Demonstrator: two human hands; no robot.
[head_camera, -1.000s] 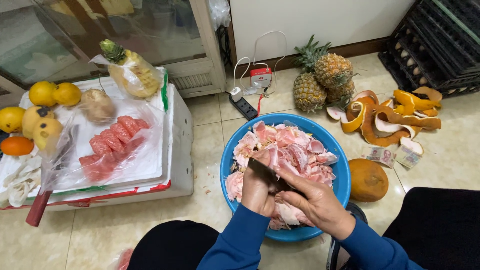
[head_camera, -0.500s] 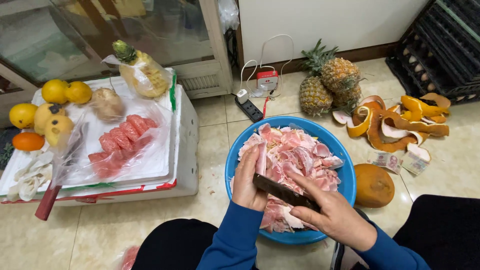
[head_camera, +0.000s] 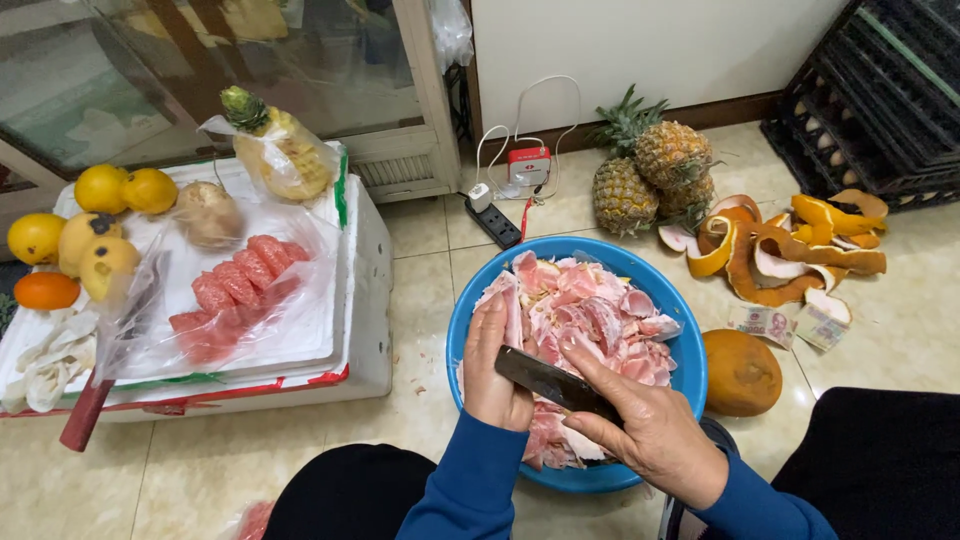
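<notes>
A blue basin (head_camera: 672, 312) on the tiled floor is full of pink pomelo peel scraps and pith. My left hand (head_camera: 494, 366) holds a pink pomelo segment (head_camera: 511, 300) upright over the basin. My right hand (head_camera: 648, 432) grips a dark-bladed knife (head_camera: 545, 380), the blade lying flat against the base of the left hand. Both blue sleeves enter from the bottom.
A white foam box (head_camera: 362, 300) at left carries peeled pink segments in a clear bag (head_camera: 235, 290), yellow and orange citrus (head_camera: 120, 190), a bagged pineapple (head_camera: 280, 150) and a red-handled knife (head_camera: 100, 390). Two pineapples (head_camera: 650, 165), orange peels (head_camera: 780, 245), a whole fruit (head_camera: 742, 372), a power strip (head_camera: 494, 217) and black crates (head_camera: 880, 90) lie beyond.
My left hand has straightened up with the segment, and the knife blade has shifted from over the basin's middle down toward my left wrist. The view has tilted slightly.
</notes>
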